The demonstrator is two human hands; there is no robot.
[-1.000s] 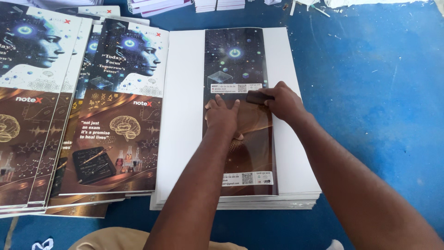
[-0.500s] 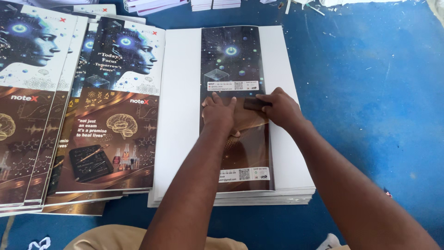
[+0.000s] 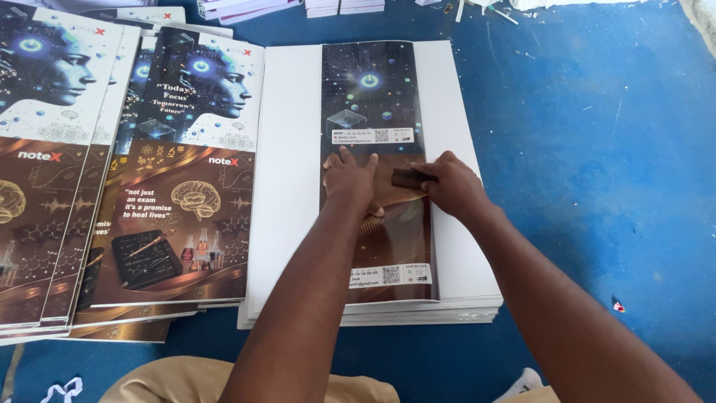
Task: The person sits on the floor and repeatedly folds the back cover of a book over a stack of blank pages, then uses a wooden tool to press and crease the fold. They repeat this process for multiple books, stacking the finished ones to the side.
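Observation:
A folded printed cover strip (image 3: pixel 373 97), dark with a starry design, lies down the middle of a stack of white sheets (image 3: pixel 291 186). My left hand (image 3: pixel 349 179) presses flat on the strip about halfway down. Just to the right, my right hand (image 3: pixel 451 186) grips a small dark block (image 3: pixel 409 177) and holds it against the strip's right edge. Both forearms reach in from the bottom of the view and hide part of the strip's lower half.
Overlapping stacks of printed covers (image 3: pixel 186 172) with a blue head profile and brown lower half lie to the left. All rests on a blue surface (image 3: pixel 597 149). More white stacks (image 3: pixel 343 7) sit at the top edge. My tan trousers (image 3: pixel 171 380) show at the bottom.
Both hands stay on the strip at about the same place. The right hand with the dark block has slid slightly along the strip's right edge; the view has shifted a little.

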